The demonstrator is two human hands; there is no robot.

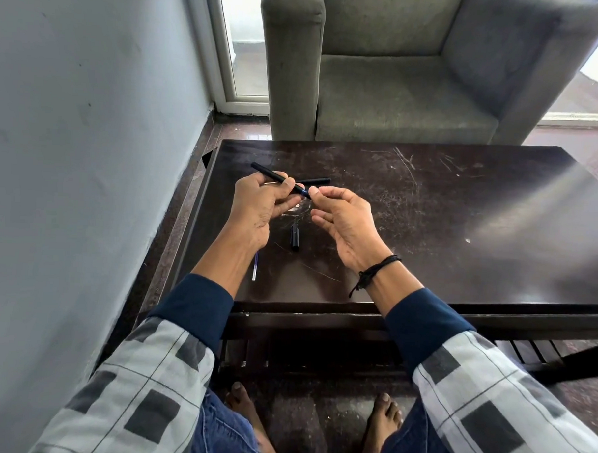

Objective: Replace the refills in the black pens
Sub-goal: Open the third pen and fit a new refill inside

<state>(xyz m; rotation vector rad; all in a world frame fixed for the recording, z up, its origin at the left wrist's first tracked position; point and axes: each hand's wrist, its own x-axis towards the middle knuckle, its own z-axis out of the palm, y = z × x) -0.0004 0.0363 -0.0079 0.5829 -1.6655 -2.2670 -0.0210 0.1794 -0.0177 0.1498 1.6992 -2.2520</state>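
Behind the dark scratched table [463, 206] stands a grey armchair [399, 87]. Above the table's left part, the left hand [257, 204] is closed around a black pen barrel [275, 178], held slanting; the right hand [345, 221] pinches a blue refill tip at its lower end, other fingers loosely curled. Another black pen [315, 181], a black cap [295, 239] and a loose refill [255, 267] lie on the table beneath.

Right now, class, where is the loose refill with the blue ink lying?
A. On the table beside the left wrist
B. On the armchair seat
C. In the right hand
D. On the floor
A: the loose refill lies on the table, beside the left wrist.
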